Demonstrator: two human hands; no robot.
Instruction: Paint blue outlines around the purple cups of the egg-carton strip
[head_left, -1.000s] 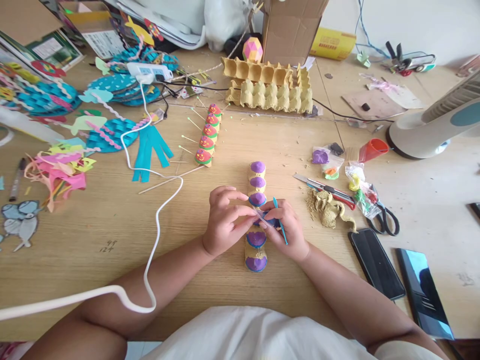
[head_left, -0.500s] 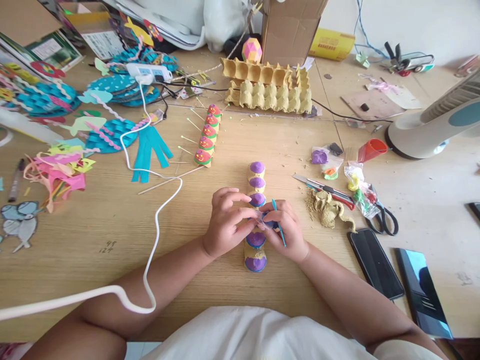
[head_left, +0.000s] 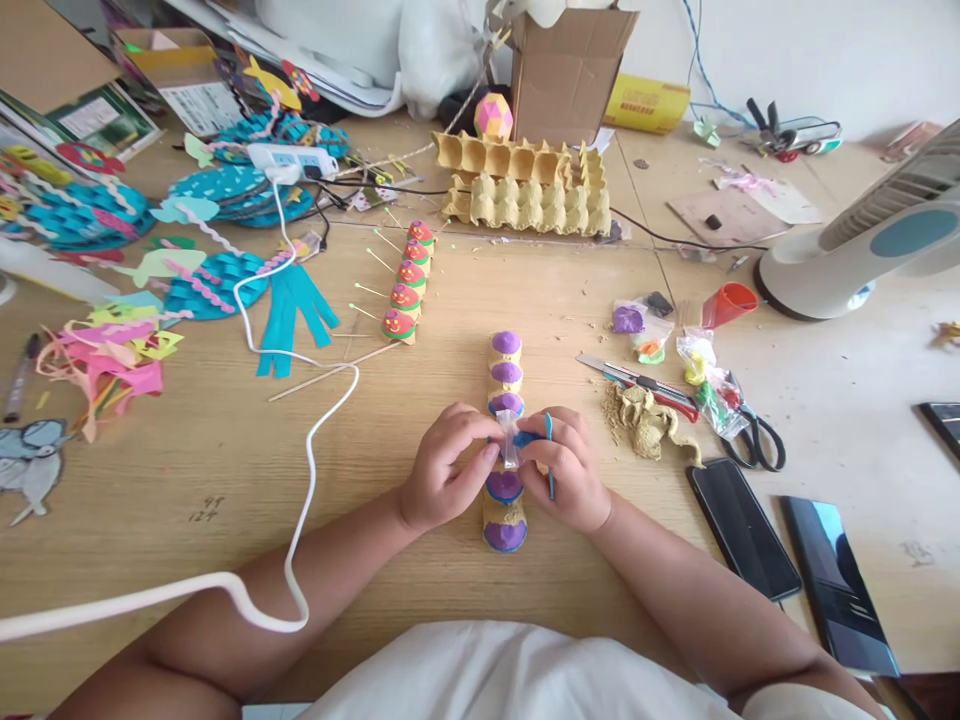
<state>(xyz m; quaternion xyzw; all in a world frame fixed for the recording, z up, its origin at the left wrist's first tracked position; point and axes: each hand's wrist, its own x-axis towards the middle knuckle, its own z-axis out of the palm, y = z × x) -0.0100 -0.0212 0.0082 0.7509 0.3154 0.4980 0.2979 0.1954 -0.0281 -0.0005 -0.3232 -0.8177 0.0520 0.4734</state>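
A small clear plastic bag (head_left: 509,450) is stretched between my two hands, with a dark blue lump of clay (head_left: 528,438) at its right side. My left hand (head_left: 452,470) pinches the bag's left edge between thumb and fingers. Fingers closed, my right hand (head_left: 574,475) grips the blue lump and also keeps a slim light-blue modelling tool (head_left: 550,428) upright. Beneath both hands lies a strip of egg carton (head_left: 507,516) whose bumps are covered in purple clay. Blue edging shows on its nearer bumps, and its middle is hidden behind the bag and fingers.
To the right lie a utility knife (head_left: 637,385), tan clay scraps (head_left: 651,425), scissors (head_left: 757,440) and two phones (head_left: 742,525). A red-and-green decorated carton strip (head_left: 409,285) sits ahead, egg cartons (head_left: 536,200) behind it. A white cable (head_left: 309,450) crosses the left side.
My hands have drawn slightly apart and the clear bag now shows spread between them. The blue lump is more visible in my right hand. The whole view has shifted a little.
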